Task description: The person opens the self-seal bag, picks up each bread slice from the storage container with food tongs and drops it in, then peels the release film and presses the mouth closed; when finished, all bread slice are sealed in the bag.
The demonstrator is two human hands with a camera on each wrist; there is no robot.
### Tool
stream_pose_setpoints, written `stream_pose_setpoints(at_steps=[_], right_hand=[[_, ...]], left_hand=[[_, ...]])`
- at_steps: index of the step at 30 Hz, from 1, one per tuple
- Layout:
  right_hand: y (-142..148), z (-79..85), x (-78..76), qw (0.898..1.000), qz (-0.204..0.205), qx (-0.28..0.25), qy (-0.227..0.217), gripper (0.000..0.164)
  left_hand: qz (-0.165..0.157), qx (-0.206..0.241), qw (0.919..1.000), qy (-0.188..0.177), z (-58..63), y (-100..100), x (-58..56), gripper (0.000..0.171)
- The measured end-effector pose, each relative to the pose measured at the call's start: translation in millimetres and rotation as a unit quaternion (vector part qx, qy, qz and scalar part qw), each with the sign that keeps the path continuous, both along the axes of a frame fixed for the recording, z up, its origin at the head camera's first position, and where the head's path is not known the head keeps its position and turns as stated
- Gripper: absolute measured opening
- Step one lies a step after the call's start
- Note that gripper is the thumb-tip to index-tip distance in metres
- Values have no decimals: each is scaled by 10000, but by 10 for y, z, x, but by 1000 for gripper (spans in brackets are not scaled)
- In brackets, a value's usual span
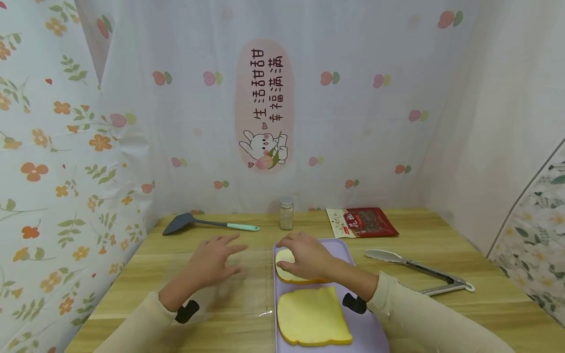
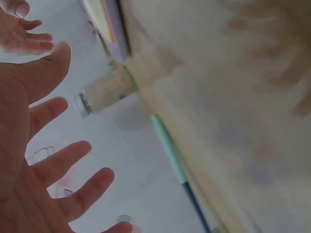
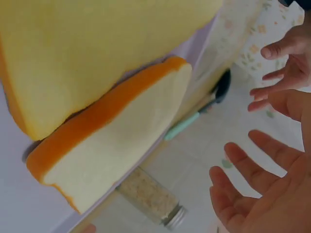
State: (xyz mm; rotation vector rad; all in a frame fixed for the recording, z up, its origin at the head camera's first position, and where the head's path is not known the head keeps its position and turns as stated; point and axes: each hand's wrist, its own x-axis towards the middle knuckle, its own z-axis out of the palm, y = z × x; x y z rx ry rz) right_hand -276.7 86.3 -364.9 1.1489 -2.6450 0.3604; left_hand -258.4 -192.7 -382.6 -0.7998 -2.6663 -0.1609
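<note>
My left hand (image 1: 212, 262) hovers over a clear, glossy sheet or board (image 1: 249, 296) on the table, fingers spread and holding nothing. In the left wrist view that surface mirrors the hand. Above the far end of a lilac tray (image 1: 368, 331) is my right hand (image 1: 304, 257), its fingers loosely bent with nothing in them. Two yellow-white bread slices (image 1: 313, 314) with orange-brown crusts lie on the tray, one nearer me. The far slice (image 3: 121, 128) is partly hidden under the right hand in the head view.
A dark spatula (image 1: 178, 223) with a mint handle lies at the back left. At the back stand a glass jar (image 1: 286, 215) of pale grains and a red spice packet (image 1: 368, 222). Metal tongs (image 1: 425, 268) lie right of the tray. Printed curtains (image 1: 375, 122) enclose the table.
</note>
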Motion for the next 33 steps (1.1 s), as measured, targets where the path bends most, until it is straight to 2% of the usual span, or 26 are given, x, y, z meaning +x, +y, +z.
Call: stream_pose_setpoints(at_steps=[3,7,10,16,25,33], right_hand=[[-78,-30,-42,9992,245,-105,-312,31],[-195,-109,-100,9968,434,-136,-652,27],[-263,-167,-131,9965,405,-71,-731,22],[-369,-282,-158,9952,115,200,-948,19],[-422,-403,-157,9926,-61,616,-1044,13],[-463,-435,-159,9916,-98,948,-872,15]], left_hand=[[1,21,9987,-504,-43,-101,8,47],[83,-36,9917,-1282,-114,-217,30,49],[66,-52,9873,-1586,-155,-271,18,48],[-10,153,9866,-1625,-222,-379,-48,40],[282,151,9847,-1711,-384,-480,-104,30],[340,378,9818,-1829,-383,-509,-96,29]])
